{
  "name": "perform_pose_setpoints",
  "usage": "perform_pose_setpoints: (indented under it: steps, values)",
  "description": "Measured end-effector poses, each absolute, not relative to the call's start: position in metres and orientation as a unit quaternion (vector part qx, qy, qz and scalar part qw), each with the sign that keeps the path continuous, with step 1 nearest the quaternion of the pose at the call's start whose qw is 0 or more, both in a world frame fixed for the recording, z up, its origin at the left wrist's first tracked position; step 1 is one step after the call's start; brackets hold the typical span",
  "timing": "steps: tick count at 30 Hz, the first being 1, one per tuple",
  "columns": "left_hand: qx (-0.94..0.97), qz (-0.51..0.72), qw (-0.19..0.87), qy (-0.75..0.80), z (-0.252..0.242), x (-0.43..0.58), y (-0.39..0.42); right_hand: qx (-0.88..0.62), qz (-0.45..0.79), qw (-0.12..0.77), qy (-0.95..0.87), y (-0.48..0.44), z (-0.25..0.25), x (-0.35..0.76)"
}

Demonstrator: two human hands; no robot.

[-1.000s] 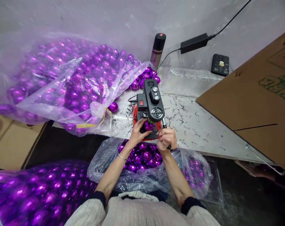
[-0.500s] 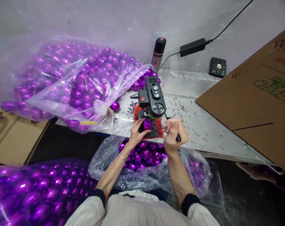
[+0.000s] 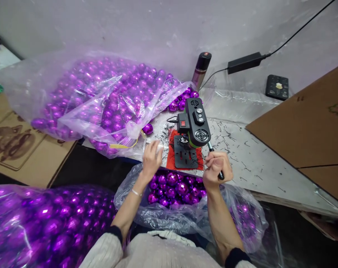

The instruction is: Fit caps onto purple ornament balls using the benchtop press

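Note:
My right hand [image 3: 217, 169] is wrapped round the black grip of a lever [image 3: 220, 175] at the side of a small black press machine [image 3: 197, 121]. Under the machine head, the slotted black base plate [image 3: 186, 158] bears no ball and lies on a red sheet [image 3: 171, 158]. My left hand [image 3: 152, 158] hovers left of the plate, slightly blurred, its fingers extended with nothing visible in them. Just beyond it, a loose purple faceted ball [image 3: 148, 128] rests on the table. Below both hands, an open plastic bag [image 3: 157, 217] holds many shiny purple balls [image 3: 176, 188].
A large clear bag [image 3: 87, 100] of purple balls fills the table's left. Another bag [image 3: 59, 219] stands at lower left. Behind the machine are a spray can [image 3: 201, 70], power adapter [image 3: 245, 62] and black square device [image 3: 277, 87]. Cardboard [image 3: 305, 130] leans at right; dark slivers litter the table.
The purple ball has left the base plate, and my left hand has moved away from it to the left. My right hand stays on the lever. The view has shifted left.

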State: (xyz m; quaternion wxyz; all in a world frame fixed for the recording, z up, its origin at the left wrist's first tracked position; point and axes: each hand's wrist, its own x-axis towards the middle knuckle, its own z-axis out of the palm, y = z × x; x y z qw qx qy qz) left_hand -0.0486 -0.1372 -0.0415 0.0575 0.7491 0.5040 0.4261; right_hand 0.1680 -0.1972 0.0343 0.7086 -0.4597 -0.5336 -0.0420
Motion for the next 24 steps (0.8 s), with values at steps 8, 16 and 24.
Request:
perform_pose_setpoints:
  steps: [8,16,24]
  values:
    - [0.683,0.169,0.056,0.708,-0.001,-0.039,-0.027,-0.456,-0.052,0.705,-0.541,-0.197,0.036,0.168]
    - [0.591,0.413,0.386,0.576,-0.012,-0.037,-0.042,-0.450,-0.058,0.698,-0.554,-0.196,0.041,0.169]
    - [0.414,0.457,0.632,0.469,-0.051,0.002,-0.099,-0.467,-0.051,0.688,-0.553,-0.195,0.049,0.170]
